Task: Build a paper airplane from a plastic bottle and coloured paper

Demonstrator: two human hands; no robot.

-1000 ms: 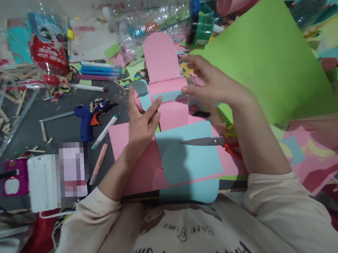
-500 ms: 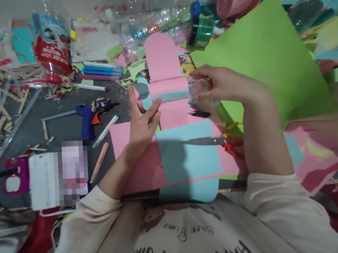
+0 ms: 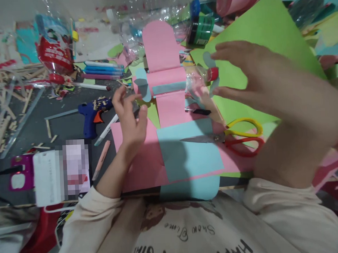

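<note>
A clear plastic bottle (image 3: 194, 80) with a red cap (image 3: 212, 74) lies on its side, wrapped in pink paper with a blue strip (image 3: 168, 87). Rounded pink paper wings (image 3: 161, 44) reach out from both its sides, and a blue paper piece (image 3: 143, 83) sits at its left end. My left hand (image 3: 131, 117) hovers just left of that end, fingers apart, holding nothing. My right hand (image 3: 248, 78), somewhat blurred, is open to the right of the cap. Nearer me, scissors (image 3: 220, 138) rest on a blue paper sheet (image 3: 191, 159); a black pen (image 3: 199, 111) lies beside the lower wing.
At left are a blue hot glue gun (image 3: 88, 117), markers (image 3: 103, 69), wooden sticks (image 3: 6, 111) and a red-labelled bottle (image 3: 55, 53). A large green sheet (image 3: 266, 36) covers the right side. Clear bottles (image 3: 155, 19) line the back, and pink sheets (image 3: 144, 168) lie in front.
Both hands have let go of the paper-wrapped bottle. My left hand has drawn back left and my right hand has moved right, baring the red cap and the scissor handles.
</note>
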